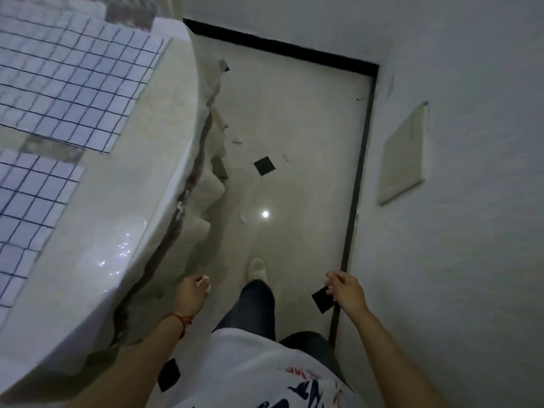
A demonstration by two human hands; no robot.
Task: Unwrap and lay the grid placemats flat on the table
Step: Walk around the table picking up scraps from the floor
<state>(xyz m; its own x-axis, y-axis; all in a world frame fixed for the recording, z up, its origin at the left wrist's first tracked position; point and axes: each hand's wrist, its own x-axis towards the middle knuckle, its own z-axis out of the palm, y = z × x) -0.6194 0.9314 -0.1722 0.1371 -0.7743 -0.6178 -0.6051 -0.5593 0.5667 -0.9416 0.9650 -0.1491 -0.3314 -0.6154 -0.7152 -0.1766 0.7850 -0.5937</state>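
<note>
Two hands hang low over the floor (pixel 294 128), nearest the camera. The left hand (pixel 191 293) has its fingers loosely curled; whether its grip holds the small pale thing at the fingertips cannot be told. The right hand (pixel 346 290) has fingers curled with nothing visibly held. A pale shoe (pixel 258 269) steps forward between them. On the left, the worktop (pixel 141 184) carries two grid placemats lying flat: a nearer mat (pixel 26 213) and a farther mat (pixel 73 83).

Two grid placemats (pixel 67 81) (pixel 28 213) lie on the table (pixel 123 195) at left; wall panel (pixel 403 154) at right.
</note>
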